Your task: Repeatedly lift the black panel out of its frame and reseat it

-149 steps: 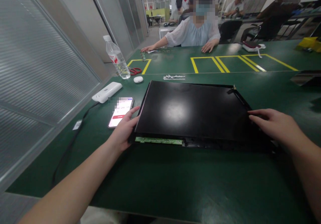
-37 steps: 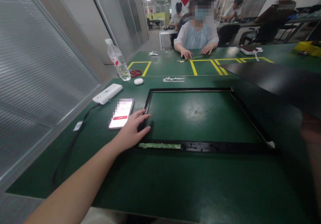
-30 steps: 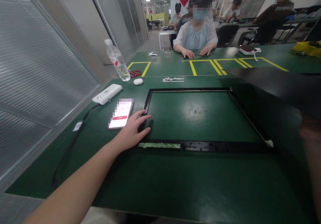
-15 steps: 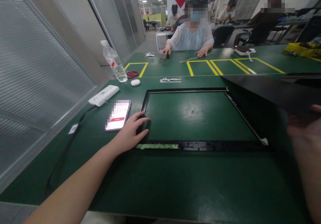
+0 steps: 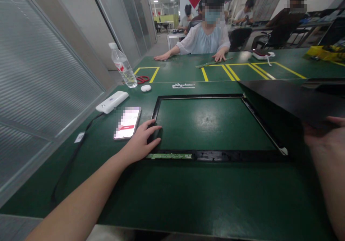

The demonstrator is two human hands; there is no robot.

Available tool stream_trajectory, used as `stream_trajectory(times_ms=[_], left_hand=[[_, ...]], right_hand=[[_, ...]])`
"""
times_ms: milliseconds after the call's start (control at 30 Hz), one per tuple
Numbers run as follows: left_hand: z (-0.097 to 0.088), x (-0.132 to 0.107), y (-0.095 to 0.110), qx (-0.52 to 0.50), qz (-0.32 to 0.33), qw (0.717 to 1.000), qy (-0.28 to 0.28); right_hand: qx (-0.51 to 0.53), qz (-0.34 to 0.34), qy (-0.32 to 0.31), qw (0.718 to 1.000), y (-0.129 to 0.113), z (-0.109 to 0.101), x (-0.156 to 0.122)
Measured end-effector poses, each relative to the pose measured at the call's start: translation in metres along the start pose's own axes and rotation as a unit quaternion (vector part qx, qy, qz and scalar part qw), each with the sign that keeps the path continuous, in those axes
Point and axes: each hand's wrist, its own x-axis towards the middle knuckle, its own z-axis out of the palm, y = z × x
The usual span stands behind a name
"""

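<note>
A black rectangular frame [image 5: 223,156] lies flat on the green table, with a narrow green circuit board [image 5: 171,156] set along its near side. Over the frame's left side rests my left hand [image 5: 144,138], open, fingers spread and pointing inward. At the right, my right hand [image 5: 327,140] grips a thin black panel [image 5: 291,97] by its near edge, thumb on top. The panel is tilted and raised beside the frame's right side; its right end runs out of view. A small white piece [image 5: 283,151] sits at the frame's near right corner.
Left of the frame lie a phone [image 5: 126,123], a white power bank [image 5: 112,101] with a black strap, and a white earbud case [image 5: 146,88]. A water bottle [image 5: 123,66] and red scissors [image 5: 142,79] stand behind. Across the table sits a co-worker [image 5: 207,39].
The co-worker's hand on the left side of the view has slid further left. My right hand has shifted slightly left with the panel. My left hand stays on the frame.
</note>
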Motion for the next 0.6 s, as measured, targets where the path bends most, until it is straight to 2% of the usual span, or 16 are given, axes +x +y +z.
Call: stream_trajectory(times_ms=[200,367,600], left_hand=[[0.0001,-0.0007,-0.0003,0.005,0.006,1.0,0.003],[-0.0021,-0.0008,0.0011,0.024,0.002,1.0,-0.019],[-0.003,-0.0008,0.0049,0.027,0.003,1.0,-0.014]], right_hand=[[-0.005,0.019,0.016,1.0,0.009,-0.0019,-0.0009],[-0.005,0.034,0.022,0.999,0.0086,-0.0021,-0.0018],[-0.005,0.042,0.017,0.999,0.0084,-0.0003,-0.0031]])
